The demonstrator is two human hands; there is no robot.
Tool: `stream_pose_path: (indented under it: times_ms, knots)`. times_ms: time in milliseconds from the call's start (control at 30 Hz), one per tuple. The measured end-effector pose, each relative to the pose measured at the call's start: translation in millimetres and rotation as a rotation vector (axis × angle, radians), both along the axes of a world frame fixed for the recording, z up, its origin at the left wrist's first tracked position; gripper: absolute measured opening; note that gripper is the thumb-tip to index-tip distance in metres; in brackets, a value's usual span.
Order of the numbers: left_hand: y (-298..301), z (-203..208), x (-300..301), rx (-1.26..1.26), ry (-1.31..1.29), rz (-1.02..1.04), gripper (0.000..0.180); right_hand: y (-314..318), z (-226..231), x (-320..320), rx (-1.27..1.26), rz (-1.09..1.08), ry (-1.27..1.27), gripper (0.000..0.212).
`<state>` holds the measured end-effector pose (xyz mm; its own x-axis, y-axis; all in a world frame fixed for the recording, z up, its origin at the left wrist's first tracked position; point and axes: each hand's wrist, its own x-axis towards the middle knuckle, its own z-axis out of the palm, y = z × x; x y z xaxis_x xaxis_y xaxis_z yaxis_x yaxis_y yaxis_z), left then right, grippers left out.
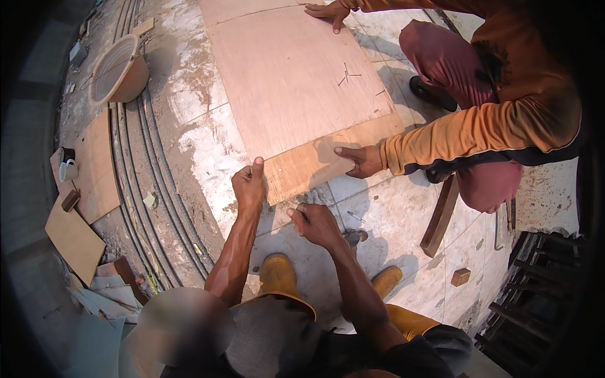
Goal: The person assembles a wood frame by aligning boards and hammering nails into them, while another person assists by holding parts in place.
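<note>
My left hand (248, 184) is closed at the left end of a narrow plywood strip (304, 165), its thumb along the strip's corner. Just below the strip's near edge, my right hand (317, 225) is closed with thumb and forefinger together; anything in it is too small to make out. The strip lies along the near end of a large plywood sheet (296, 82). Several nails (347, 75) rest on the sheet. A co-worker's hand (365, 161) presses on the strip, and the other hand (329, 12) lies flat on the sheet's far part.
The co-worker in an orange sleeve (454, 142) squats at the right. What looks like a hammer (355, 237) is beside my right forearm. A wooden bar (440, 217) and a block (460, 277) lie right. Cables (154, 170), a bucket (129, 82) and board offcuts (74, 239) are left.
</note>
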<state>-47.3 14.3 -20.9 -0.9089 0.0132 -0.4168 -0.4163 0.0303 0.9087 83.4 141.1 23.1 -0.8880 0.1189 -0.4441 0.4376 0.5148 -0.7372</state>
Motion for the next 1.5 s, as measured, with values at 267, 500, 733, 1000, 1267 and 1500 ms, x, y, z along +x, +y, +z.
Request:
stream_pose_path:
  times_ms: [267, 500, 733, 1000, 1267, 1500]
  knots:
    - [9, -9, 4, -0.074, 0.063, 0.143, 0.054, 107, 65, -103, 0.396, -0.359, 0.419, 0.022]
    - [18, -3, 7, -0.097, 0.129, 0.172, 0.055, 222, 15, -209, 0.967, -0.28, 0.351, 0.027]
    - [-5, -2, 12, -0.207, 0.116, 0.249, 0.058, 191, -32, -239, 0.968, -0.119, 0.424, 0.02]
    - [11, -7, 8, -0.175, 0.13, 0.215, 0.051, 190, 3, -222, 1.153, -0.159, 0.302, 0.021]
    - [11, 0, 4, -0.347, 0.245, 0.239, 0.056, 64, 28, -118, 0.245, -0.119, 0.494, 0.016]
    - [18, 6, -1, -0.423, 0.261, 0.29, 0.059, 17, -1, -83, -0.141, -0.114, 0.51, 0.021]
